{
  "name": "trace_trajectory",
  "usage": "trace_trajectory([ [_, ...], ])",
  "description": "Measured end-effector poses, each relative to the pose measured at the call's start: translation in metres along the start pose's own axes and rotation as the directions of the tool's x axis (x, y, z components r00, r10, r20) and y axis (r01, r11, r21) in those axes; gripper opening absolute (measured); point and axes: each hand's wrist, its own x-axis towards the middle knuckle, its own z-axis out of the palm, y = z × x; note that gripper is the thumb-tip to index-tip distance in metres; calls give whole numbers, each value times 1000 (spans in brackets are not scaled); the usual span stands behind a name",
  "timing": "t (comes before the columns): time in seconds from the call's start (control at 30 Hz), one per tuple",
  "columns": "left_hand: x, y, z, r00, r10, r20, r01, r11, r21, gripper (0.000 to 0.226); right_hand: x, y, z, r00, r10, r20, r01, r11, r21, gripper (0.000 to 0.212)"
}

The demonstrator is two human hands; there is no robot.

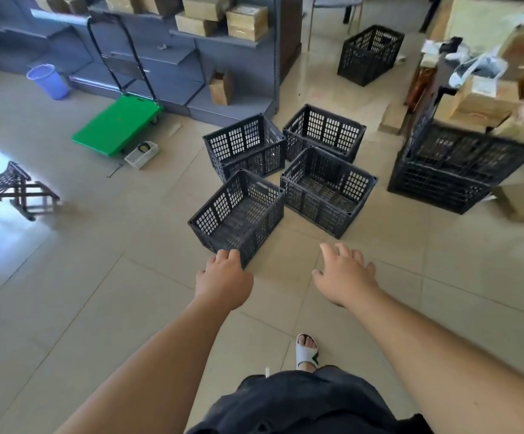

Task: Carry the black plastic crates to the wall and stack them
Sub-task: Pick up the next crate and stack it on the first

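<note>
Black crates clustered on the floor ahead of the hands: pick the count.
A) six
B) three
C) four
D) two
C: the cluster is a two-by-two group, near left crate, near right crate, far left crate and far right crate.

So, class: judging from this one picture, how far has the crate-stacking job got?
Possibly done: two black crates sit stacked at the right, though no wall is clearly visible there. In hand: the left hand reaches the nearest crate at its corner; the right hand is open, holding nothing. Left: four crates clustered on the floor, plus one farther back.
</note>
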Motion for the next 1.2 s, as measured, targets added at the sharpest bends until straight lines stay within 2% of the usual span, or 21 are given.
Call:
trace_trajectory([
  [0.13, 61, 33, -32, 999, -33, -13, 32, 998, -51, 44, 74, 2, -55, 999, -34, -29, 33, 999, -29, 61],
  [0.3, 135, 46, -69, 997, -78, -17, 76, 991, -108, 51, 155, -19, -95, 997, -82, 6, 83, 995, -64, 62],
  [0.47, 226, 31, -98, 992, -126, 4, 124, 978, -167, 54, 248, -63, -131, 995, -100, 21, 102, 990, -98, 62],
  [0.6, 302, 14, -129, 990, -138, 25, 140, 970, -197, 46, 318, -102, -161, 992, -124, 14, 124, 987, -101, 61],
  [0.87, 408, -10, -169, 978, -192, 75, 205, 954, -220, 46, 423, -146, -199, 987, -140, 82, 149, 982, -112, 62],
  [1.1, 479, -27, -173, 924, -358, 138, 383, 864, -326, 46, 535, -176, -218, 969, -179, 170, 202, 971, -128, 62],
  [1.2, 507, -35, -168, 863, -474, 173, 501, 767, -400, 46, 590, -198, -213, 946, -208, 246, 234, 969, -78, 62],
])
